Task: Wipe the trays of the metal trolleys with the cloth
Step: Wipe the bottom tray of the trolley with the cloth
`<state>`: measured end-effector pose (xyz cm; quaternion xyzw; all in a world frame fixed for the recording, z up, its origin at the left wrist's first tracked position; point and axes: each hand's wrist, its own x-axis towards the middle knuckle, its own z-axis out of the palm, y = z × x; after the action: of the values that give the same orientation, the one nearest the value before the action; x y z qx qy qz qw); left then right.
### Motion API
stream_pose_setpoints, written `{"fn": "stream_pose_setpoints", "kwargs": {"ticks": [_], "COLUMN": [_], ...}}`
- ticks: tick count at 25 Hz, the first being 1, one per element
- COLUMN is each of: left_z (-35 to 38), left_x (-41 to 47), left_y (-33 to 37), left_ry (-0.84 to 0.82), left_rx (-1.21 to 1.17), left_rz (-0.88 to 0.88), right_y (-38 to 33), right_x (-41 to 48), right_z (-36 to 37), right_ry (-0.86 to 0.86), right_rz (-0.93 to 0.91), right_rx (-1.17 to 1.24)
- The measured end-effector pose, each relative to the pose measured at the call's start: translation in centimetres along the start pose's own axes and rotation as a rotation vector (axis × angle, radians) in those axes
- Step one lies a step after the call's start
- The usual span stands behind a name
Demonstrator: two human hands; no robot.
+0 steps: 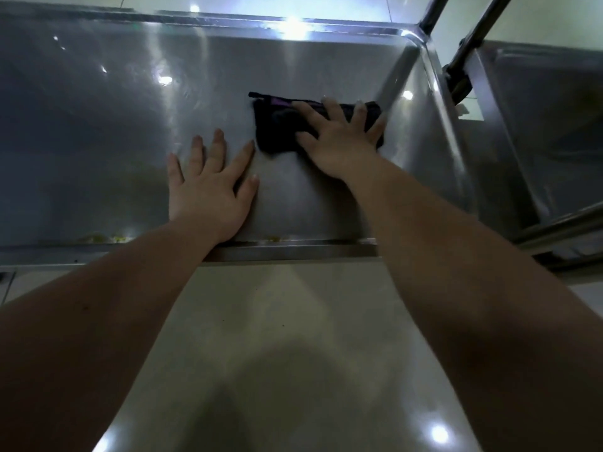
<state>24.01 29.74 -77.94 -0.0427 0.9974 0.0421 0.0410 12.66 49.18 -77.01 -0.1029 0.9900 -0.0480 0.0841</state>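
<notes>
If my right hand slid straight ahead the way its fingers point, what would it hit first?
Probably the tray's far wall, close to its right corner. The right hand lies flat on the cloth, and only bare tray floor shows ahead of the fingers.

Single head-worn wide-angle view, angled forward and steeply down, close above a shiny rectangular stainless-steel trolley tray [98, 132].

Dark cloth [277, 125] partly under right hand [339, 143].

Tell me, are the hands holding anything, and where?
Nothing gripped: the right hand presses flat on the right half of the cloth; the left hand rests on the tray.
</notes>
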Motion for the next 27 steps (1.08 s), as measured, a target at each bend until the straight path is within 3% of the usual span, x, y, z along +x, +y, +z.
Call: {"fn": "stream_pose_setpoints", "kwargs": {"ticks": [5,13,22,27], "left_z": [-0.1,0.4,0.6,0.7], "left_x": [0.1,-0.1,-0.5,0.1], "left_y": [0.5,0.4,0.3,0.3], "left_ry": [0.001,0.026,0.048,0.060], "left_rx": [0.009,0.033,0.020,0.035], "left_rz": [0.003,0.019,0.046,0.045], "right_y": [10.4,9.0,10.2,9.5], "right_x": [-1.8,-17.8,-0.1,0.0], "right_z": [-1.4,1.7,-3.0,-3.0], "right_ry": [0.038,0.025,-0.054,-0.022], "right_rz": [0.326,0.263,0.293,0.280], "right_rx": [0.012,0.000,0.069,0.089]}}
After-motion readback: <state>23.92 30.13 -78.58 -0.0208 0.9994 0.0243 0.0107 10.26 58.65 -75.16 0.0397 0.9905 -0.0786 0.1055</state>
